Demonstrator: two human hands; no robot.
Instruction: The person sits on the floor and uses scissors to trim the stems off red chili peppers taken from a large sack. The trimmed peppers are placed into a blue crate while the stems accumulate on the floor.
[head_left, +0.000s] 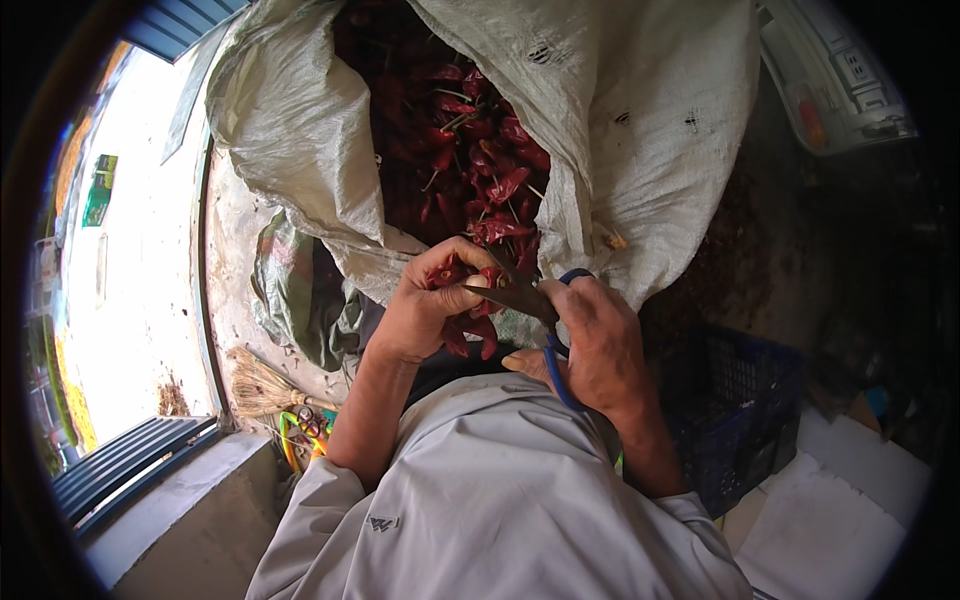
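My left hand (431, 304) grips a few dried red chili peppers (471, 330), some poking out below the fingers and some showing above the thumb. In my right hand (600, 337) is a pair of scissors with blue handles (556, 367), its dark blades (517, 296) parted. The blades point left and reach the peppers beside my left thumb; whether they touch them I cannot tell. Just beyond both hands, a large white woven sack (652, 142) lies with its mouth spread, full of dried red chilies with stems (480, 150).
A straw hand broom (259, 386) lies on the floor at left, near a greenish woven sack (281, 285). At right stands a dark blue plastic crate (735, 420), with white board (825, 517) beside it. A clear plastic bin (832, 82) is at upper right.
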